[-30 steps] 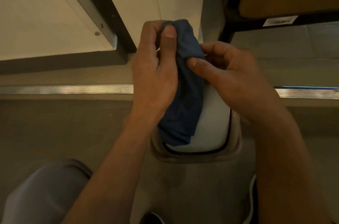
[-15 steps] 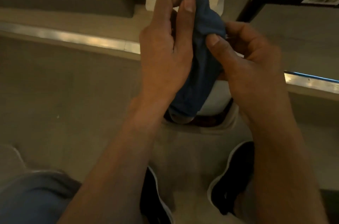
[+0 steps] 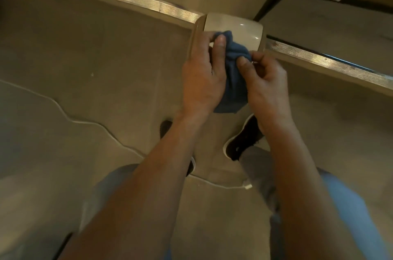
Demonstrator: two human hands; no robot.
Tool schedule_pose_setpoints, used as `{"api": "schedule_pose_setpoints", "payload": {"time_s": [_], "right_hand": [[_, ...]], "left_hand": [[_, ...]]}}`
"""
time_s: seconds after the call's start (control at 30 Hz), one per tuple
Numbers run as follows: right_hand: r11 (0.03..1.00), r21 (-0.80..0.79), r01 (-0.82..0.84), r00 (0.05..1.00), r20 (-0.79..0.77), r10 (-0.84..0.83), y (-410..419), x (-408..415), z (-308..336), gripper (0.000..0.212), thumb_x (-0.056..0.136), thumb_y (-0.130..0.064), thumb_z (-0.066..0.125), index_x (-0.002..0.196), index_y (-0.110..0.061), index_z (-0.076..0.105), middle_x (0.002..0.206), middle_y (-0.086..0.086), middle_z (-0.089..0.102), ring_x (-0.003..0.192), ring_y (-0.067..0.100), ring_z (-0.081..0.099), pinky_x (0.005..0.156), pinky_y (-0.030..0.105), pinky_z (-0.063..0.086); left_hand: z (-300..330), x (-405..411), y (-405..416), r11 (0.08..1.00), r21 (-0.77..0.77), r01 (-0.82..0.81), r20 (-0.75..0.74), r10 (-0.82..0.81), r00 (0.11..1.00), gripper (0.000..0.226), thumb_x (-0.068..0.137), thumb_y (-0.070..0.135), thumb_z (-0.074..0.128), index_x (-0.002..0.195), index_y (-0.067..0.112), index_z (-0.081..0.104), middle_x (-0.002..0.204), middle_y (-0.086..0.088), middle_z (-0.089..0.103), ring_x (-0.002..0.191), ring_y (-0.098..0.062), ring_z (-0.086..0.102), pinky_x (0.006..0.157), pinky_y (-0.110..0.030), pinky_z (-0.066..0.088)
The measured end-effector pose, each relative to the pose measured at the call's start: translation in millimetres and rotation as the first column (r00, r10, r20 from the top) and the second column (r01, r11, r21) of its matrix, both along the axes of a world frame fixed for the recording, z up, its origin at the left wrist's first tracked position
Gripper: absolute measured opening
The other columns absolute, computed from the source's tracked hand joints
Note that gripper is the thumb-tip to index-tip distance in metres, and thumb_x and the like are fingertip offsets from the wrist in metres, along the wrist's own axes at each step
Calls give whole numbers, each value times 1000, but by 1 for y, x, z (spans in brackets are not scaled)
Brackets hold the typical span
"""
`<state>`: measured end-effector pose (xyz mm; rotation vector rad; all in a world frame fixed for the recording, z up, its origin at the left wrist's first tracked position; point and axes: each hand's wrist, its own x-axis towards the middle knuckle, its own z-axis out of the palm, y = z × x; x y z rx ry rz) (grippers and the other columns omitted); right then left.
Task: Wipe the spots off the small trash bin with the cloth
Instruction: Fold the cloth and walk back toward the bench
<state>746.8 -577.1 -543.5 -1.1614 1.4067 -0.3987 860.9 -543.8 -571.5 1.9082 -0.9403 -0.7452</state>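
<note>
Left hand [image 3: 202, 81] and right hand [image 3: 265, 83] both pinched the blue cloth [image 3: 232, 81], bunching it into a pad above the small trash bin's lid [image 3: 236, 26], likely readying to wipe.

- The view tipped further down, so both hands and the blue cloth [image 3: 235, 72] sat lower and smaller in frame.
- The small trash bin [image 3: 234, 30], earlier mostly hidden behind them, showed its pale lid above them.
- Both dark shoes [image 3: 242, 142] came into sight.
</note>
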Motion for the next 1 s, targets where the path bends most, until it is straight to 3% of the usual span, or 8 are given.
{"api": "schedule_pose_setpoints", "payload": {"time_s": [0.27, 0.37, 0.4, 0.5, 0.63, 0.77, 0.87, 1.0], "right_hand": [[1000, 8, -18, 1000, -17, 19, 24, -23, 131, 20, 102, -30, 53, 117, -18, 56, 108, 3, 66, 96, 10, 67, 85, 35, 59], [999, -25, -44, 999, 3, 44, 28, -34, 201, 22, 103, -28, 51, 120, -14, 53, 107, 3, 66, 95, 10, 67, 83, 37, 60], [998, -39, -46, 999, 14, 47, 28, -37, 226, 22, 103, -27, 51, 120, -13, 52, 106, 3, 66, 94, 9, 68, 82, 35, 60], [993, -109, -52, 998, 35, 56, 28, -44, 295, 21, 103, -23, 50, 120, -11, 52, 101, 1, 66, 88, 5, 67, 75, 26, 57], [974, -225, -31, 995, 83, 51, 23, -54, 377, 17, 103, -18, 50, 118, -9, 51, 97, -4, 65, 84, -1, 66, 69, 15, 51], [933, -361, 1, 991, 124, 47, 11, -65, 442, 14, 103, -17, 49, 116, -10, 50, 94, -4, 64, 82, 1, 66, 66, 20, 53], [889, -457, 28, 991, 132, 37, 0, -74, 481, 17, 104, -23, 47, 118, -12, 49, 95, 3, 67, 82, 13, 69, 68, 35, 59], [812, -577, 87, 991, 136, -10, -18, -87, 522, 19, 104, -23, 46, 117, -10, 48, 88, 2, 66, 73, 10, 67, 59, 24, 55]], "left_hand": [[139, -26, 23, 993, 114, -20, -35, 25, 999, 26, 107, 28, 41, 111, 10, 59, 85, 13, 59, 78, 3, 61, 65, -11, 45], [211, -34, 28, 996, 91, -1, -64, 7, 998, 27, 107, 31, 40, 112, 11, 58, 86, 11, 61, 78, -2, 63, 66, -21, 51], [236, -36, 28, 997, 75, 12, -73, -6, 997, 28, 107, 32, 39, 113, 11, 58, 87, 10, 62, 79, -4, 63, 67, -25, 52], [309, -40, 27, 999, 29, 36, -17, -36, 999, 27, 107, 30, 41, 112, 10, 59, 84, 12, 61, 78, 0, 62, 65, -15, 48], [398, -45, 19, 993, -72, 88, 1, -89, 996, 20, 108, 28, 40, 108, 15, 55, 85, 9, 63, 77, -6, 64, 65, -27, 52], [465, -53, 4, 972, -190, 140, 50, -133, 990, 16, 108, 26, 40, 111, 19, 54, 83, 17, 61, 79, 5, 63, 63, -10, 45], [504, -58, -16, 940, -299, 165, 59, -154, 986, 16, 107, 26, 41, 112, 18, 55, 83, 18, 61, 79, 4, 64, 65, -10, 46], [548, -75, -41, 893, -407, 191, 77, -175, 982, 16, 106, 27, 43, 114, 20, 55, 86, 27, 63, 82, 4, 65, 68, -11, 48]]}}
